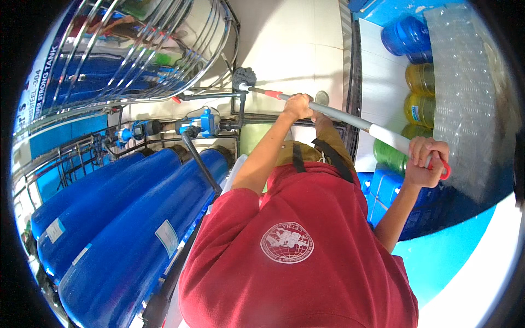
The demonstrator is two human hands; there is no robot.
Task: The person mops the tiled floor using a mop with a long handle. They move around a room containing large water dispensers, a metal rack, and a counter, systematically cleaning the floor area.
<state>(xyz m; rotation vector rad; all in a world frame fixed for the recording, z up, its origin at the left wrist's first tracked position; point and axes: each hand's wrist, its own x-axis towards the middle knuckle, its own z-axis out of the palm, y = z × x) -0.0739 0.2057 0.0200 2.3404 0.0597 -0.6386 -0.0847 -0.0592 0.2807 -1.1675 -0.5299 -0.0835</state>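
A long-handled mop (350,118) slants across in front of me. Its fluffy dark grey head (244,76) is at the pale tiled floor beside a black pipe. My left hand (299,106) is closed round the grey pole, a little above a red collar. Farther up, my right hand (427,159) grips the white end section, where a red loop (445,170) sticks out past the fingers. My left arm reaches forward and my right arm is bent out to the side. One shoe (321,98) shows under the pole.
A shiny steel tank with bars (136,49) fills the upper left. Below it are black pipes and a blue pump device (205,123). Several tall blue cylinders (147,240) stand at left. Blue, yellow and green water bottles (420,108) and clear plastic-wrapped bottles (465,82) are stacked at right.
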